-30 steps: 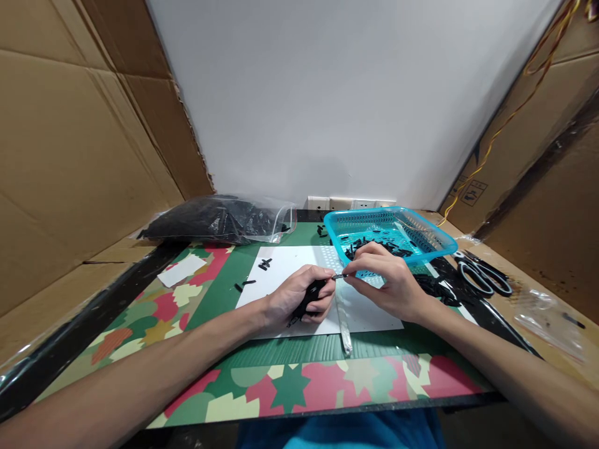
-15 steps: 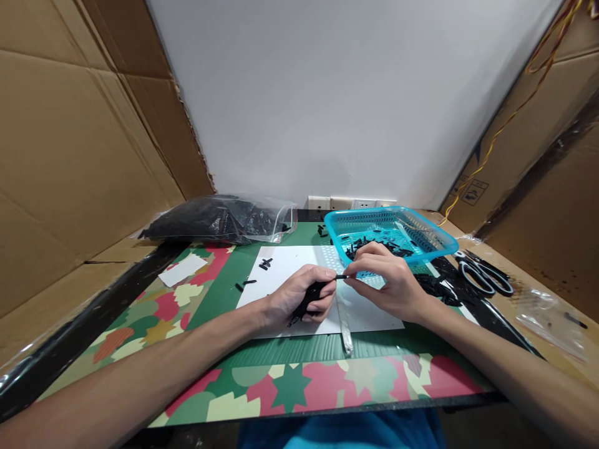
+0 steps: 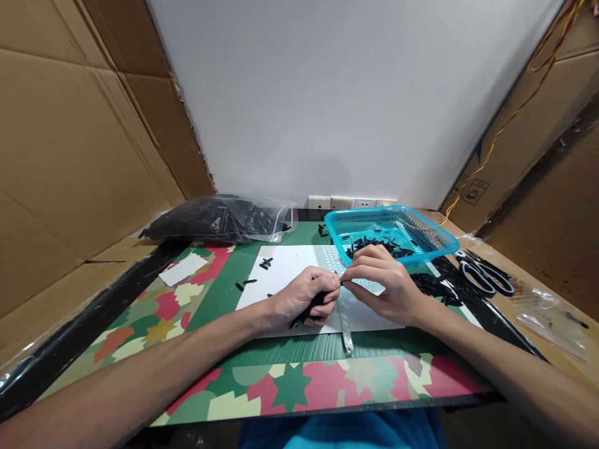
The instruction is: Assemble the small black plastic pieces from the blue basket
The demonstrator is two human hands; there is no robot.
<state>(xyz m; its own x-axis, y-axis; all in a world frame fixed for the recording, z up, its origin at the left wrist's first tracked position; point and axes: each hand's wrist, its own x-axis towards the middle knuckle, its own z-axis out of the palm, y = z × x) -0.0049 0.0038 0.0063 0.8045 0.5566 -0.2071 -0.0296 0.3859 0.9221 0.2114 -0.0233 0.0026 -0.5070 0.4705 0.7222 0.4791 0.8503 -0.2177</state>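
Observation:
Over the white sheet [image 3: 290, 262], my left hand [image 3: 309, 293] is closed around a bunch of thin black strips [image 3: 304, 312], whose ends stick out below the fingers. My right hand [image 3: 381, 284] meets it at the fingertips, pinching a tiny dark piece [image 3: 342, 282] at the left thumb. Most of that piece is hidden by fingers. Under the hands lies a narrow clear-wrapped strip [image 3: 345, 330]. Behind my right hand, a blue plastic basket [image 3: 435, 252] holds many short black pieces [image 3: 379, 247].
A plastic bag of black material [image 3: 219, 218] lies at the back left. Loose black pieces [image 3: 266, 263] rest on the sheet. At right are more black strips [image 3: 435, 288], scissors [image 3: 482, 277] and a clear bag [image 3: 552, 318]. A white card [image 3: 182, 269] lies at left.
My right fingertips have moved slightly left and down, closing up against my left thumb. The black piece that spanned the gap between the hands is now mostly covered.

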